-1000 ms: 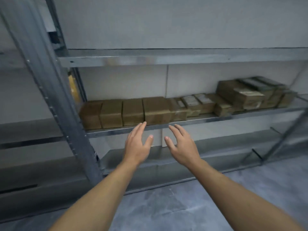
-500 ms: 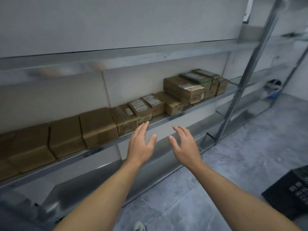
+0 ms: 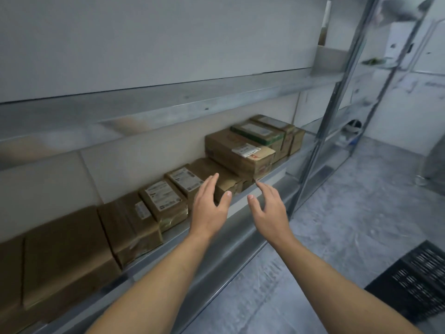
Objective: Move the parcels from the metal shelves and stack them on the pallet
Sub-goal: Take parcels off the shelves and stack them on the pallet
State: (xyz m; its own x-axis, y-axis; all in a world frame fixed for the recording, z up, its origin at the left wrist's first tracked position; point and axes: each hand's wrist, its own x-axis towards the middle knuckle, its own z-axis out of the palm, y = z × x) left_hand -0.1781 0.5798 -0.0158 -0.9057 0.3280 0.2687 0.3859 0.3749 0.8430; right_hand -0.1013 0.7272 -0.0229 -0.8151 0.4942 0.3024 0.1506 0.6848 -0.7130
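On the metal shelf (image 3: 277,173), the parcels (image 3: 130,227) all sit in their row, and both hands hover empty.

Left hand (image 3: 209,208) and right hand (image 3: 269,208) hang side by side at the shelf's front edge, fingers spread and loose, gripping nothing. The left fingertips sit over a small plain parcel (image 3: 224,182), though contact cannot be made out. From here the job looks barely begun: nothing lifted, no stacked parcel anywhere in view. Count them: about ten parcels, from plain brown ones on the left, through two small labelled ones, to a big box (image 3: 238,153) and a green-topped one (image 3: 257,131) at the far end, and the row runs off the left edge. Two hands, one loaded shelf, and one black slotted piece (image 3: 414,285) on the floor at lower right, possibly the pallet.
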